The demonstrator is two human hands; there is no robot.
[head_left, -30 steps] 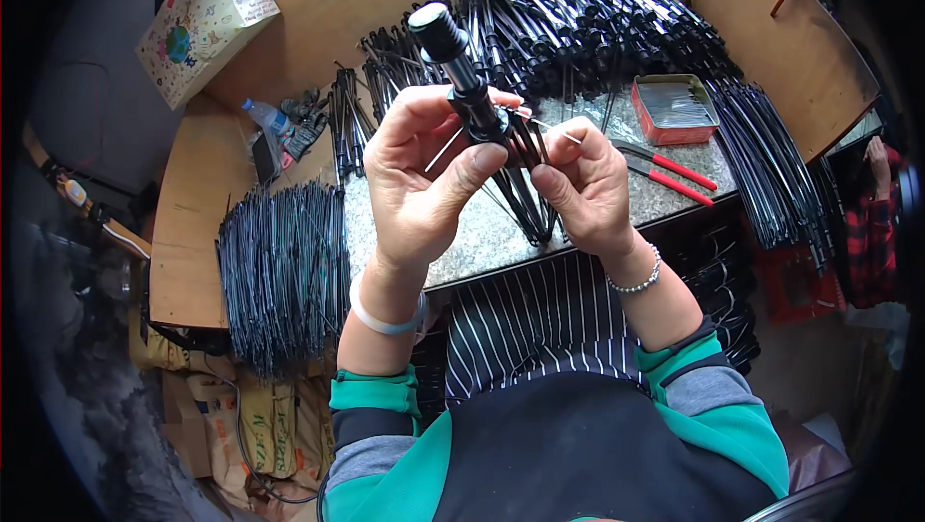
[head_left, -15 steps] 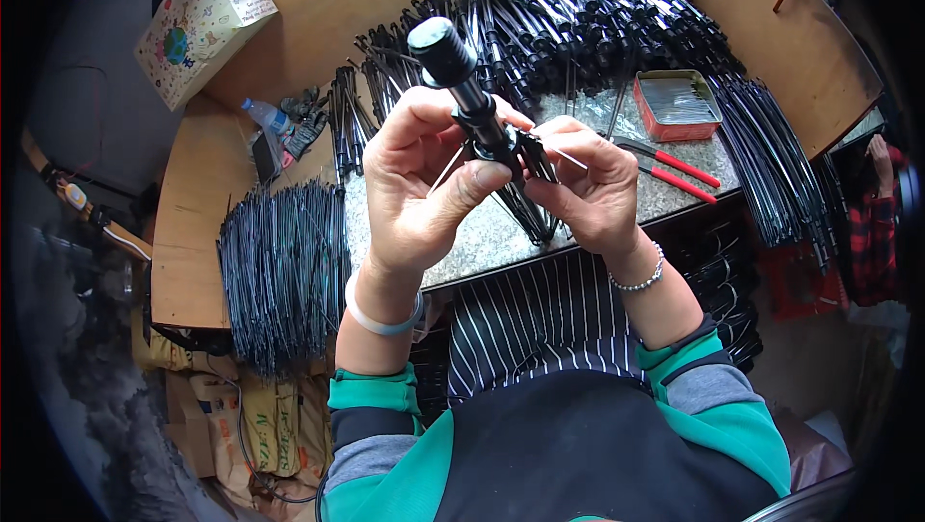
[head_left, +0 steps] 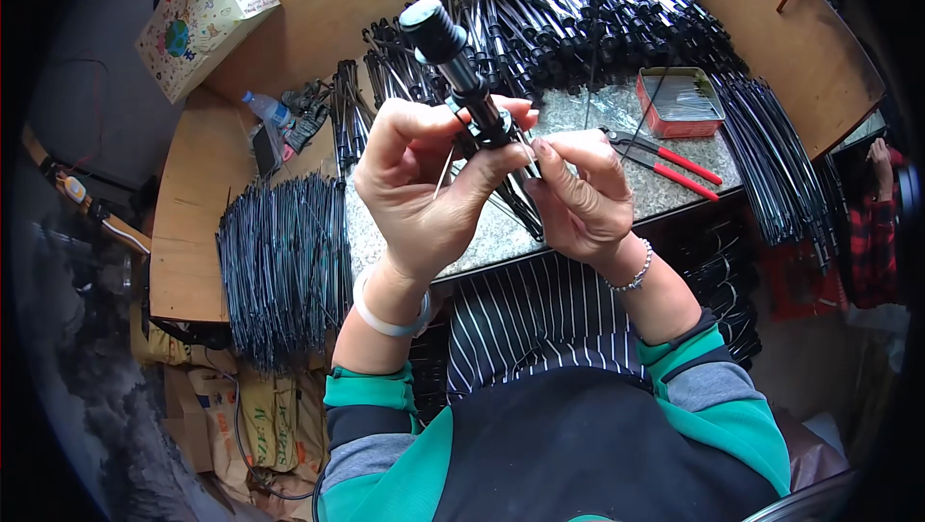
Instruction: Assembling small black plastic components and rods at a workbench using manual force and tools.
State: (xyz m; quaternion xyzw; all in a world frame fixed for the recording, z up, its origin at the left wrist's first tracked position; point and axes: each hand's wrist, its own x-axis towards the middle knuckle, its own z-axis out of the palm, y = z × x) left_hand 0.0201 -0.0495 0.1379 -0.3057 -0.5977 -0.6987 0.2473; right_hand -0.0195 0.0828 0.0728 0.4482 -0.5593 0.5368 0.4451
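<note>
A folding umbrella frame (head_left: 464, 69), with a black cap end, a silver and black shaft and thin black ribs, is held up over the table at a tilt. My left hand (head_left: 419, 190) is closed round the shaft at the black hub. Against the ribs just below the hub, my right hand (head_left: 586, 196) pinches with thumb and fingers. Whether a small part sits between those fingertips is hidden. A thin pale rod sticks out beside my left palm.
Many similar frames (head_left: 578, 21) are heaped at the back. Bundles of dark ribs hang over the left (head_left: 284, 267) and right (head_left: 771, 166) edges. Red-handled pliers (head_left: 679, 170) and a red tin (head_left: 679, 108) with thin metal pieces lie right. A bottle (head_left: 270, 110) stands left.
The frame's cap end has shifted slightly up and left. My left hand has turned a little, and my right fingertips have come closer to the hub and to the left thumb.
</note>
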